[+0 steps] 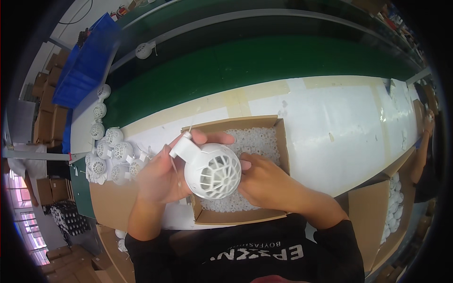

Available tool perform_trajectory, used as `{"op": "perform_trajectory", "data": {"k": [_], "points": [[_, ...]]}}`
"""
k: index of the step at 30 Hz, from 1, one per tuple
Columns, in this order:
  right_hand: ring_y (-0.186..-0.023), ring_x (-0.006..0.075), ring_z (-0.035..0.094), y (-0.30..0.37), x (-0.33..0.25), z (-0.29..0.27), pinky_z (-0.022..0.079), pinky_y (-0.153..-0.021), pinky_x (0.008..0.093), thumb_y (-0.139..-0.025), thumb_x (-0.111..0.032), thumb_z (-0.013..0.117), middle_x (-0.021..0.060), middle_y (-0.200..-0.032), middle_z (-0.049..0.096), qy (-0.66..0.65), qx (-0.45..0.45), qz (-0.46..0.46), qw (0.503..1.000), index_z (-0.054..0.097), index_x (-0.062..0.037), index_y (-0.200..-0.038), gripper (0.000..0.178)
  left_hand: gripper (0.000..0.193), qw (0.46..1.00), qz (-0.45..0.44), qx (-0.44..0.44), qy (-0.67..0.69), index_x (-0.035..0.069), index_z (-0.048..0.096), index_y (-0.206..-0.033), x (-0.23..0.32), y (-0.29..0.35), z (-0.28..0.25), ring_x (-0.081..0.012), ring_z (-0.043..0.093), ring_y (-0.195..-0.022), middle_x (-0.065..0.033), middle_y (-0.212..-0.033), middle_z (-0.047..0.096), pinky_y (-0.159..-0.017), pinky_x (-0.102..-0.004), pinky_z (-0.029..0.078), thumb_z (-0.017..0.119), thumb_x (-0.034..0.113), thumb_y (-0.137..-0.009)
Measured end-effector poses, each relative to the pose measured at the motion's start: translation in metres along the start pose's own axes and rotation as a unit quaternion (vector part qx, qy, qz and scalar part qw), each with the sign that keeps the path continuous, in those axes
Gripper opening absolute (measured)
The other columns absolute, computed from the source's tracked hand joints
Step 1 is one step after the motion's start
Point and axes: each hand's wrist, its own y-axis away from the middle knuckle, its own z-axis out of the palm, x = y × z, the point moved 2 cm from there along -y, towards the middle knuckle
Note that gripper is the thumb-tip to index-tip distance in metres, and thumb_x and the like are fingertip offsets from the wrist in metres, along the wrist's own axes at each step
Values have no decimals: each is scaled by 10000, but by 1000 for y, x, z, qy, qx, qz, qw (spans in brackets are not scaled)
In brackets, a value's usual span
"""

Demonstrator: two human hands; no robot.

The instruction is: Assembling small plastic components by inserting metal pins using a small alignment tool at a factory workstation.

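A white ball-shaped plastic housing (219, 172) with a web-like grille is held up over an open cardboard box. My left hand (163, 174) is closed around its square neck, thumb and fingers on either side. A thin cord or strap hangs by the neck. Pressed to the housing's right side is my right hand (264, 181), its fingers curled and partly hidden; whether a small piece is pinched there I cannot make out. Below both hands, the cardboard box (284, 155) holds a mass of small clear ring-like plastic pieces (257, 141).
Several similar white housings (122, 152) are heaped at the left of the white table (330, 122). Beyond runs a green conveyor belt (226, 61) carrying another housing (143, 50). A blue bin (87, 61) stands far left. At right are a carton of white parts (370, 221) and another person's arm (421, 151).
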Motion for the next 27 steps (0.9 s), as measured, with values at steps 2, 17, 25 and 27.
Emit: {"op": "perform_trajectory", "data": {"k": [2, 17, 25, 27], "points": [[-918, 282, 617, -1, -1, -4, 520, -814, 414, -768, 24, 655, 115, -887, 637, -43, 17, 6, 999, 672, -6, -1030, 264, 510, 999, 19, -26, 6, 101, 474, -1291, -2, 0, -2, -555, 477, -1286, -228, -1456, 377, -1000, -580, 530, 585, 490, -981], [-940, 194, 683, 2, 12, -25, 565, -843, 316, -830, 148, 698, 135, -1036, 667, -397, 219, 110, 885, 608, 30, -1070, 282, 176, 936, 103, 135, -307, 32, 558, -1086, -3, 1, -5, -285, 648, -1110, -110, -1123, 573, -874, -381, 558, 645, 10, -935], [-998, 170, 666, 1, 8, -18, 560, -917, 299, -873, 118, 692, 127, -1053, 656, -614, 237, 123, 743, 554, 37, -1192, 356, 197, 918, 143, 152, -336, 39, 582, -1052, -18, 0, -5, -254, 641, -1100, -91, -1003, 659, -951, -394, 511, 690, -24, -900], [-1005, 165, 663, 1, 8, -17, 558, -927, 301, -875, 115, 693, 128, -1058, 654, -640, 219, 111, 728, 549, 38, -1194, 358, 203, 903, 163, 150, -369, 39, 582, -1048, -20, 0, -5, -254, 641, -1092, -91, -998, 660, -957, -401, 509, 695, -30, -894]]}}
